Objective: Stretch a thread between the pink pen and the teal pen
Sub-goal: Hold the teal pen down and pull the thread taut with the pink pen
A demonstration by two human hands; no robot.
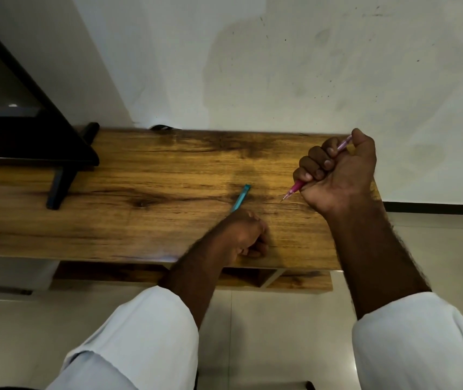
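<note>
Wooden table (140,175) against a white wall (280,66), with two pens. Left hand (245,235) grips the teal pen (241,199); right hand (337,170) fists the pink pen (295,189), tip down.

Dim, soft shadows, wide-angle bending, slight blur.

So the desk (146,175) is the reference here, pushed up against the wall (252,66) behind it. The left hand (245,235) sits on the desk near its front edge, about the middle, with the teal pen (241,199) sticking out of it toward the wall. The right hand (340,173) is over the desk's right end, fingers (313,164) wrapped around the pink pen (295,188), tip angled down toward the desk. A monitor stand (64,175) is on the desk's left part.
</note>
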